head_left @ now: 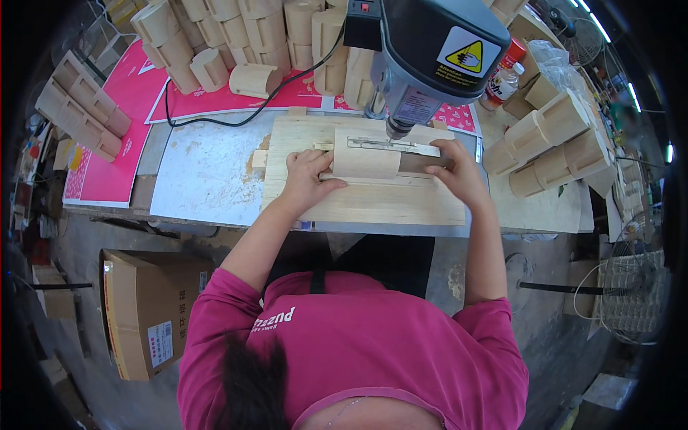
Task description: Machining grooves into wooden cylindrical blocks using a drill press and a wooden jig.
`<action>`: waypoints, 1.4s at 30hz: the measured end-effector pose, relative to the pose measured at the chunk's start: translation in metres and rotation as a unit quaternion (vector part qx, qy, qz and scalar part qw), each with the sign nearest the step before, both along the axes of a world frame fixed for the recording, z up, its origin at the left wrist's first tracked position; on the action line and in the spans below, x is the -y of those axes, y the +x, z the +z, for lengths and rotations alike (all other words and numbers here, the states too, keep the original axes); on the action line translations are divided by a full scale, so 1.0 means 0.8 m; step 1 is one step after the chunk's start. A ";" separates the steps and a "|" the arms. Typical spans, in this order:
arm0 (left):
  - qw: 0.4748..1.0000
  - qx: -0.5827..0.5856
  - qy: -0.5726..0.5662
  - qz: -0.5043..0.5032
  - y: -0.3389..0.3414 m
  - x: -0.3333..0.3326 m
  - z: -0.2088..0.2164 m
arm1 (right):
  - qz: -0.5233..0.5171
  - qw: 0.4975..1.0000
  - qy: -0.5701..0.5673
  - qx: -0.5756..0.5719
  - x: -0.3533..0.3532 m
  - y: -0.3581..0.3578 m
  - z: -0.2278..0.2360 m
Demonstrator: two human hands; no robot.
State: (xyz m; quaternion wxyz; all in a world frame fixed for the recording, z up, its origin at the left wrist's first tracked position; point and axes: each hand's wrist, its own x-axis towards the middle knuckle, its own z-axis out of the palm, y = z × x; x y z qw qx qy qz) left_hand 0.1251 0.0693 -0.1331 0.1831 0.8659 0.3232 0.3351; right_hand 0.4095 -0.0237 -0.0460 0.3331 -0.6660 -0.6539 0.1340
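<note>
A pale wooden cylinder [367,165] lies sideways on a flat wooden board [308,212] beneath the drill press [437,50]. Along its upper side runs a narrow metal strip [419,148], just below the drill chuck [398,128]. A brown bar [416,163] sticks out from the cylinder's right end. My left hand [308,178] is curled at the cylinder's left end, thumb along its near side; the fingertips are partly hidden. Around the right end of the brown bar closes my right hand [459,172], with its fingers beside the strip's tip.
Stacked wooden cylinders [265,36] stand along the back; more lean at the far left [82,107] and right [555,147]. A black cable [236,123] crosses the pink sheet [100,172]. A bottle [499,86] stands behind right. On the floor sits a cardboard box [154,308].
</note>
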 end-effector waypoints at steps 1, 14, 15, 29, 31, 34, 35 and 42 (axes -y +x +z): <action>1.000 0.000 0.001 -0.002 0.000 -0.001 0.001 | 0.019 1.000 -0.023 -0.002 0.003 0.004 0.017; 1.000 -0.007 -0.004 -0.019 0.000 0.000 0.009 | -0.026 0.965 0.243 -0.095 -0.096 0.009 0.175; 1.000 -0.007 -0.006 -0.020 0.001 0.000 0.010 | -0.026 0.965 0.243 -0.095 -0.090 0.004 0.178; 1.000 -0.016 -0.003 -0.020 0.000 -0.001 0.006 | -0.091 0.937 0.333 -0.051 0.033 -0.072 0.053; 1.000 -0.015 0.003 -0.020 0.002 -0.003 0.008 | -0.078 0.937 0.335 -0.061 0.023 -0.068 0.018; 1.000 -0.006 0.002 -0.019 0.003 0.000 0.010 | -0.029 0.927 0.370 -0.045 0.006 -0.060 -0.011; 1.000 -0.017 -0.003 -0.015 0.003 -0.001 0.011 | -0.030 0.927 0.372 -0.044 0.004 -0.059 -0.012; 1.000 -0.019 -0.016 -0.011 0.003 0.001 0.011 | -0.046 0.891 0.450 0.019 0.012 -0.052 0.069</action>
